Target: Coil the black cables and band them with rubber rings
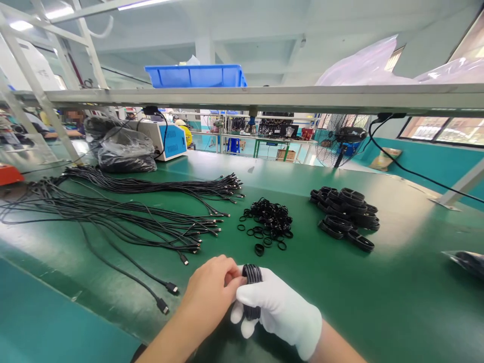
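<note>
My right hand (pixel 283 305), in a white glove, is wrapped around a small coil of black cable (pixel 252 275). The loops sit side by side in a tight bundle, with the gloved thumb across the front. My left hand (pixel 212 285) is bare, its fingers curled and pinching at the coil's left side; the exact spot under the fingertips is partly hidden. Just beyond the hands lies a pile of small black rings (pixel 270 217). To the left, long black cables (pixel 151 217) are spread out with their plugs pointing right, two of them (pixel 162 305) close to my left forearm.
Finished-looking black cable coils (pixel 348 212) are heaped on the green table (pixel 295 282) at right. A plastic bag (pixel 126 146) and a blue-white machine (pixel 170 138) stand at the back left. Overhead runs a shelf (pixel 272 97) bearing a blue bin (pixel 196 75).
</note>
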Demonstrator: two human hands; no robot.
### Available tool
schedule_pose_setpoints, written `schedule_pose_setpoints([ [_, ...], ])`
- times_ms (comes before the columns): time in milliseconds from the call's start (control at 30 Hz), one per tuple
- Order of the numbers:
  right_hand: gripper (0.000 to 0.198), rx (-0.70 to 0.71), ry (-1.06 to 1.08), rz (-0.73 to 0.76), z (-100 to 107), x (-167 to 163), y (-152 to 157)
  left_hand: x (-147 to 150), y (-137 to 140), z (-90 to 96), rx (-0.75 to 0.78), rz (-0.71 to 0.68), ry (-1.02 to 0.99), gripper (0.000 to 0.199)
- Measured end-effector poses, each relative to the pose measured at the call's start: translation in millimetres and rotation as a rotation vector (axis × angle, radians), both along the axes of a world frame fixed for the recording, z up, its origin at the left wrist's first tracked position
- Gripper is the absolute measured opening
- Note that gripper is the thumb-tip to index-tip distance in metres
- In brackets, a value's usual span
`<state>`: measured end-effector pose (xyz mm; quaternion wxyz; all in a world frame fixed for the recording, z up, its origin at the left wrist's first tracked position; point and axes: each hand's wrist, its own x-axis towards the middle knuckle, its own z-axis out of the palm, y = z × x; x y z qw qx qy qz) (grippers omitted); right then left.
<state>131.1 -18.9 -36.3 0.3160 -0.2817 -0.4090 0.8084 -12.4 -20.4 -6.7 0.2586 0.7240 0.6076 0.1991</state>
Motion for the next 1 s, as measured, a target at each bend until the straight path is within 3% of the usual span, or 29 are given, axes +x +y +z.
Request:
schedule_pose_setpoints([
  [167,0.029,0.021,-0.077,-0.042,6,-3,-2,3,4,-5.3,-0.118,-0.005,-0.156,0.019],
  [300,0.019,0.028,-0.115,-0.043,9,-4,-2,11,4,1.3,-0.020,-0.027,0.016,0.020],
  [400,0.015,0.048,-0.161,-0.022,7,-3,-2,2,9,12.6,0.047,-0.138,0.129,0.019],
  [533,0.037,-0.014,-0.229,0.095,-2,1,-2,-27,39,18.8,-0.166,-0.372,-0.094,0.009],
  [633,0.052,-0.030,-0.213,0.217,-9,3,-1,-26,73,7.3,-0.130,-0.329,-0.135,0.014],
  [733,0.055,-0.034,-0.134,0.275,-11,3,0,5,95,-13.5,-0.024,-0.276,-0.072,0.011],
  [867,0.058,-0.035,-0.074,0.276,-10,5,1,44,102,-33.7,0.024,-0.286,0.010,0.010],
  [1000,0.055,-0.022,-0.053,0.270,-8,7,0,46,104,-36.7,-0.006,-0.241,-0.012,0.017],
])
